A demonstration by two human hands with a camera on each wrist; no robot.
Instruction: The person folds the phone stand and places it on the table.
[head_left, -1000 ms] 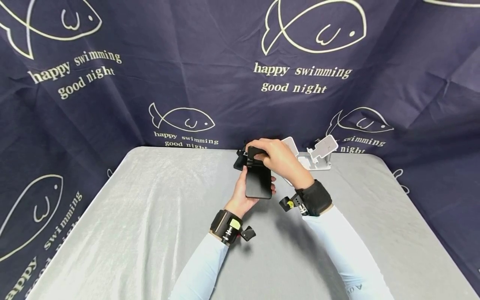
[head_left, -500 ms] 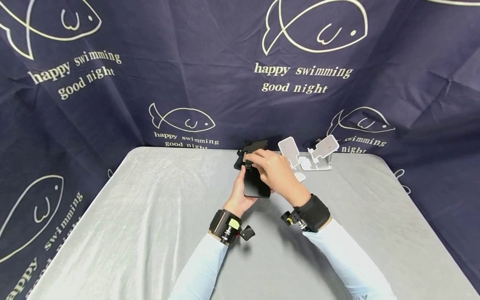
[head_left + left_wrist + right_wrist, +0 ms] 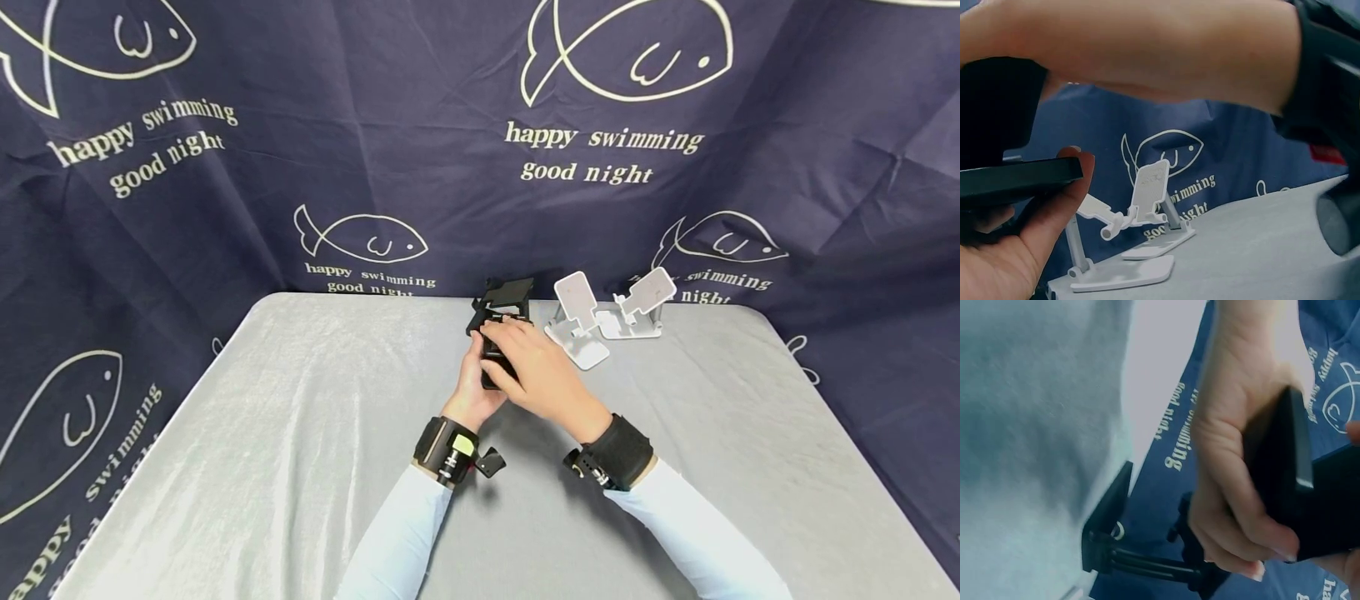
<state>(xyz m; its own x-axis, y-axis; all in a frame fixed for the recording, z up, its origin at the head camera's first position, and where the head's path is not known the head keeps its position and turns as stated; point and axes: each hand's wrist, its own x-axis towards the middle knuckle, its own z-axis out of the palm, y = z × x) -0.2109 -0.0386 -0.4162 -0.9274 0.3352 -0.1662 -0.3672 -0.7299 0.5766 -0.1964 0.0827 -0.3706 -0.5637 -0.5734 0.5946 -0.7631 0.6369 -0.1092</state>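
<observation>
Black folding stand (image 3: 1282,459) is gripped at head-frame centre: left hand (image 3: 468,398) curled underneath, right hand (image 3: 547,375) bent over top. Far tabletop (image 3: 360,433) edge near; second black stand (image 3: 510,292) just behind, white stands (image 3: 576,298) right.

The right hand (image 3: 543,375) has moved nearer the person, now covering most of the held black stand (image 3: 1282,459); the rear black stand (image 3: 509,292) and left white stand (image 3: 577,298) show more fully.

The sleeves (image 3: 401,533) are pale blue; broad black wristbands (image 3: 622,450) each carry a small dark mount (image 3: 491,462) with silvery hardware (image 3: 451,464) (the left band adds a yellow-green patch (image 3: 464,444)).
</observation>
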